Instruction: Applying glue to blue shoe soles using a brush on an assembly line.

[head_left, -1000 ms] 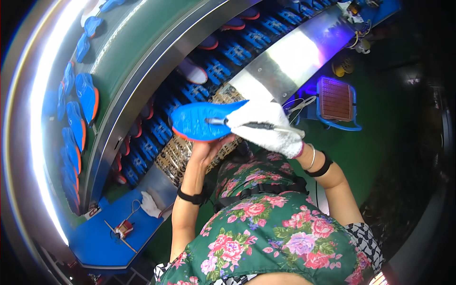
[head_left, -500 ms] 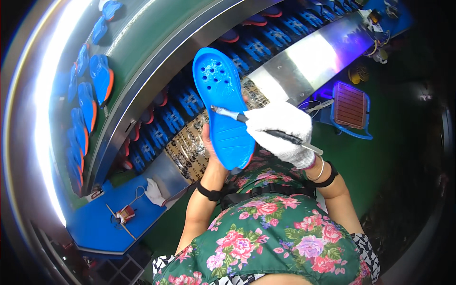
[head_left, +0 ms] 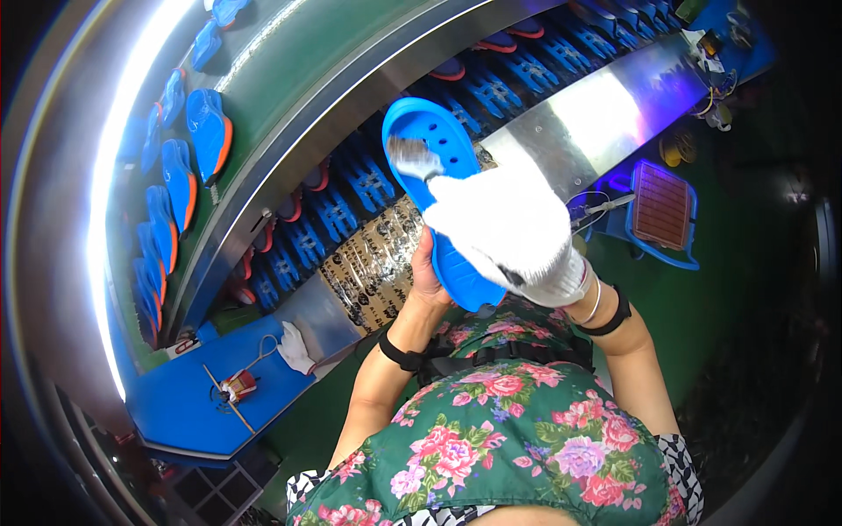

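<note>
My bare left hand (head_left: 426,270) is closed around the heel half of a blue shoe sole (head_left: 458,272), its thumb along the left edge. The sole is held up in front of me, inner face showing, with several round holes in its toe half. A white knitted glove covers my right hand (head_left: 509,223), which grips a brush. The brush's bristles (head_left: 412,158), blurred by motion, are over the holed toe part. My gloved hand covers the sole's middle and most of the brush handle.
Several blue soles with orange edges lie on a green conveyor (head_left: 254,114) at left. Below it, blue shoe parts fill a rack (head_left: 373,188). A metal ledge (head_left: 561,127) with a brown taped section (head_left: 364,267) runs before me. A red pot (head_left: 239,386) and white glove (head_left: 295,349) lie on a blue table (head_left: 175,399). A stool (head_left: 660,206) stands right.
The brush has moved from the middle of the sole up to its toe part. My right hand now covers more of the sole.
</note>
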The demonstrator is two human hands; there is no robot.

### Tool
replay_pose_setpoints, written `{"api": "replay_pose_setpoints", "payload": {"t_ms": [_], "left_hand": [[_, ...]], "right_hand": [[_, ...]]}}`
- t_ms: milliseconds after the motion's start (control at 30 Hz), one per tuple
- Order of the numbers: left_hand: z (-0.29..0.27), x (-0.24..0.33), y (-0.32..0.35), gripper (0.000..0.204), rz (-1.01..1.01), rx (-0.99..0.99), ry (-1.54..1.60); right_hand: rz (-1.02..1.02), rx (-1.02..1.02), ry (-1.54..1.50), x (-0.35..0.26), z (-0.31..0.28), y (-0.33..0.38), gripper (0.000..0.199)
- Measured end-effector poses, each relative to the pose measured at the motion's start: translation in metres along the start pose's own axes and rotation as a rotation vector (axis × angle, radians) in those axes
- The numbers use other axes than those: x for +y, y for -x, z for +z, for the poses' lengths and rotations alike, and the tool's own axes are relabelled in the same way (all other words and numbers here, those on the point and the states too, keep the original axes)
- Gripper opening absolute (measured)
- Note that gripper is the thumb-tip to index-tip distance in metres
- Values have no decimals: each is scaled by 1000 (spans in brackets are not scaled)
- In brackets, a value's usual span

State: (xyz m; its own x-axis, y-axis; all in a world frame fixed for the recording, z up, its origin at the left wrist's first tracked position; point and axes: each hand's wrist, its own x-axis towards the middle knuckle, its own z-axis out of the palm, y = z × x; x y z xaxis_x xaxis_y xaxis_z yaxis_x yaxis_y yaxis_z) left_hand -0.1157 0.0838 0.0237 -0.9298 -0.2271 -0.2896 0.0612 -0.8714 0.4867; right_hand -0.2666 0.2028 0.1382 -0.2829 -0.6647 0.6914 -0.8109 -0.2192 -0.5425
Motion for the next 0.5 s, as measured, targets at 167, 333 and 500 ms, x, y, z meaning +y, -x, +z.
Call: {"api": "replay_pose_setpoints", "payload": {"t_ms": [167, 333, 500], "left_hand": [[8, -4, -9, 89, 59, 100, 116], [22, 3, -15, 97, 77, 27, 52], [30, 5, -32, 100, 169, 6, 64]], "right_hand": [[86, 46, -124, -3, 1, 5, 37], [135, 144, -181, -3, 9, 18, 36], [456, 244, -482, 5, 19, 25, 24]]}}
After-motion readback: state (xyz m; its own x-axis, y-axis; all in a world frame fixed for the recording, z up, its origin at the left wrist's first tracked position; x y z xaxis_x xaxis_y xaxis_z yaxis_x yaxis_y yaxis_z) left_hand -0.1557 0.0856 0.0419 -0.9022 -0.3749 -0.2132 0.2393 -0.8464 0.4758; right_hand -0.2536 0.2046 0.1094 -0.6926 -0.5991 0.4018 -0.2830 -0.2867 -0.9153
